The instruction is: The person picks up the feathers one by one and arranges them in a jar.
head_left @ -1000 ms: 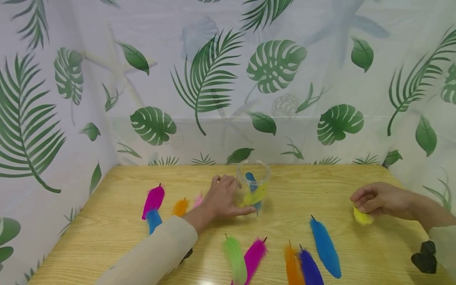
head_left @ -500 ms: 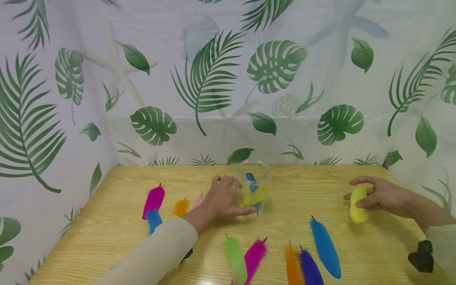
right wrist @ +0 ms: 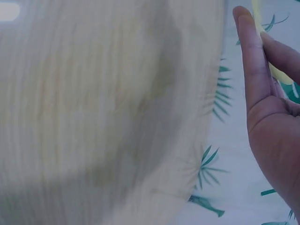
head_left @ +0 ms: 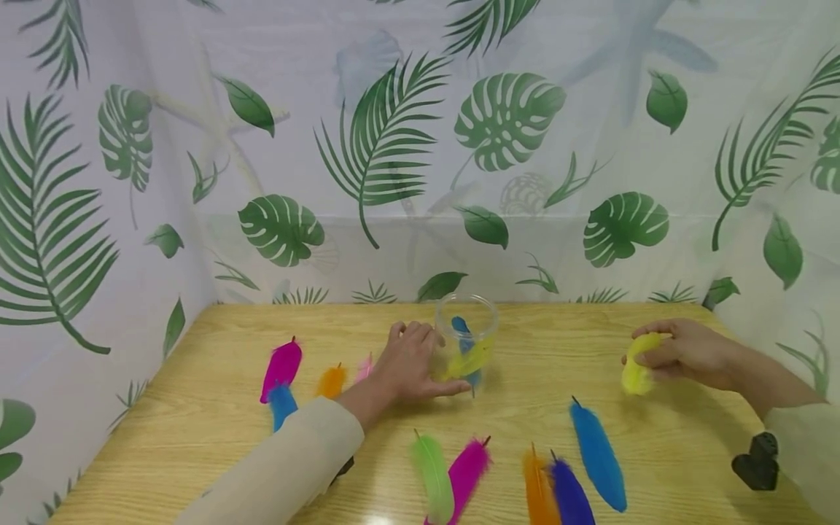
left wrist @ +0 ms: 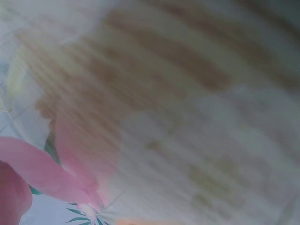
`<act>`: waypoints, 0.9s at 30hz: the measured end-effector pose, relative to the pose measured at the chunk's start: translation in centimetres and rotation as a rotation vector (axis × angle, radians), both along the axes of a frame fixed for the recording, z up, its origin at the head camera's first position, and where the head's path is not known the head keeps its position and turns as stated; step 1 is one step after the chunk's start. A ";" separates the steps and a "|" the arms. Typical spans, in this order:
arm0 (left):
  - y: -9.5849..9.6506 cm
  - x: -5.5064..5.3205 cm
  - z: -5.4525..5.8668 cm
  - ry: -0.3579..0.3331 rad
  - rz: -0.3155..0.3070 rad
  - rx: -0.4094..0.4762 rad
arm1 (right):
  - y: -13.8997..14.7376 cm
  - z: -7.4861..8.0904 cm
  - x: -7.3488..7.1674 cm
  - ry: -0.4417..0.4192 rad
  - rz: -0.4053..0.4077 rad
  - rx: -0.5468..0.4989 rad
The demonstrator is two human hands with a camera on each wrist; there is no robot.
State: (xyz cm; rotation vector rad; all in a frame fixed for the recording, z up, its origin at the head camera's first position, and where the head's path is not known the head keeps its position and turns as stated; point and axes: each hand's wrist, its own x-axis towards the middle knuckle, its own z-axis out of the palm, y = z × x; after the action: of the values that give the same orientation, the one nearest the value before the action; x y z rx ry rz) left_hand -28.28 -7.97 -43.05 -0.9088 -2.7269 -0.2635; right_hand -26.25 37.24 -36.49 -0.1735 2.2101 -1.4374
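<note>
Your right hand (head_left: 689, 355) pinching a yellow feather (head_left: 635, 370), left hand (head_left: 408, 364) curled round a clear cup (head_left: 484, 333), left sleeve (head_left: 282, 467) partly hiding a blue feather (head_left: 282, 402) and an orange feather (head_left: 331, 380)

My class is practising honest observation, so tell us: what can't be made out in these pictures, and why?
- Pink feather, head view: partly hidden by the left hand and wrist.
- Blue feather farthest left, head view: lower end hidden by the left sleeve.
- Dark blue feather, head view: lower end cut off by the bottom edge.
- Yellow feather, right wrist view: partly hidden by the right hand.
- Left wrist view: mostly blurred.
</note>
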 end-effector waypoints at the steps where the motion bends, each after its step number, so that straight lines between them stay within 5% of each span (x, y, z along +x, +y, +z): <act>1: 0.0 0.0 0.0 0.000 -0.001 0.002 | -0.2 0.2 -0.1 0.001 0.003 -0.009; 8: 0.0 -0.1 -0.1 0.006 0.000 0.007 | -2.7 1.6 -1.0 0.042 0.055 -0.051; 27: 0.2 0.2 0.1 -0.016 0.002 0.005 | -9.6 6.8 -2.6 0.061 0.010 -0.053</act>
State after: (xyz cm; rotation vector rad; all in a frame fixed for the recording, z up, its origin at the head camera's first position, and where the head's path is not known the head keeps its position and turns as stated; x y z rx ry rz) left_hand -28.09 -7.82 -42.94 -0.9063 -2.7406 -0.2790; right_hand -28.87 27.62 -29.71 -0.2493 2.2175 -1.5045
